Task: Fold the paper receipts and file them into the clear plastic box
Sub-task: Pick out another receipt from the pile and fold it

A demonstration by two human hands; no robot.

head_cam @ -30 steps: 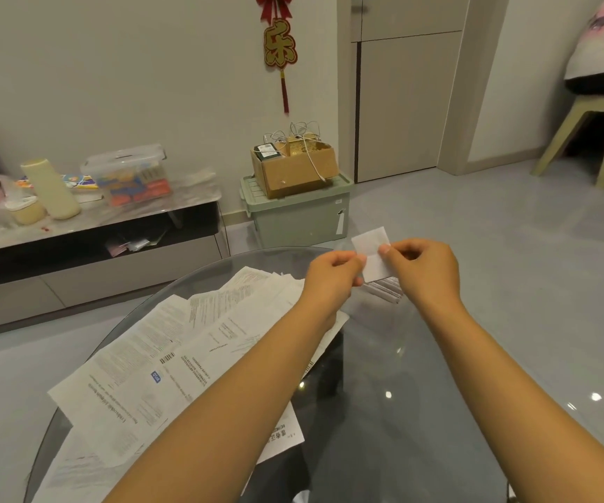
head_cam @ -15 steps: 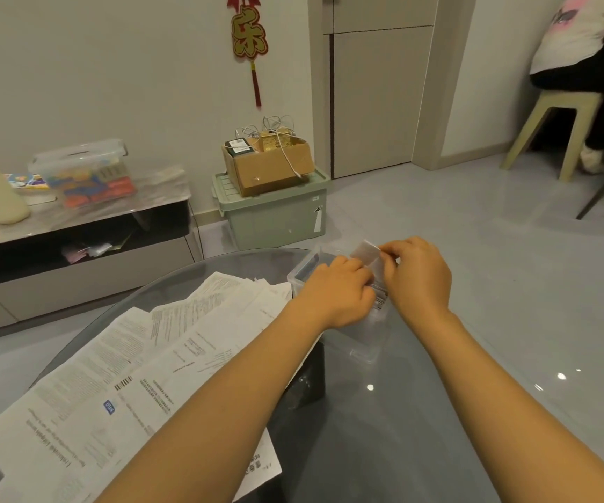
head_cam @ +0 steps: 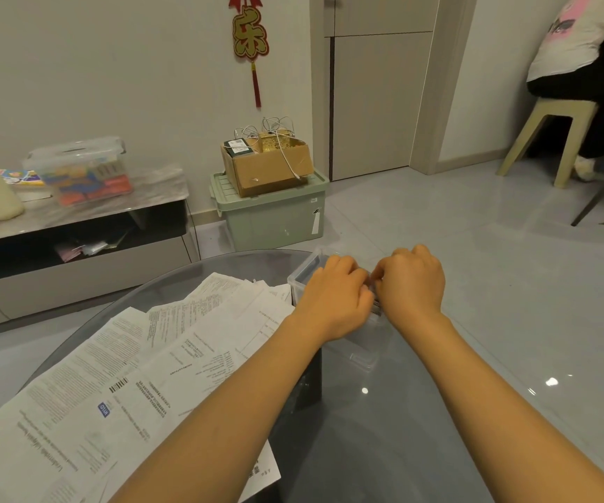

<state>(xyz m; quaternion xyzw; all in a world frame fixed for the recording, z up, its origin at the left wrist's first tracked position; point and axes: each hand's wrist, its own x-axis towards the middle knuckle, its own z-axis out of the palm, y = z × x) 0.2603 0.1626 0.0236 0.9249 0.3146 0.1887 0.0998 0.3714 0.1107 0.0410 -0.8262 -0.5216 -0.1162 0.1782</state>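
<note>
L hand & R hand knuckles-up, fingers curled, tips meeting over clear plastic box directly beneath them; can't tell what they pinch. Unfolded paper receipts fanned on glass table, left of L hand.

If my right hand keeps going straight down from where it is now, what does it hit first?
Most likely the clear plastic box: your right hand is curled directly over its opening, beside your left hand. Depth is unclear, so it may already be touching papers inside.
</note>
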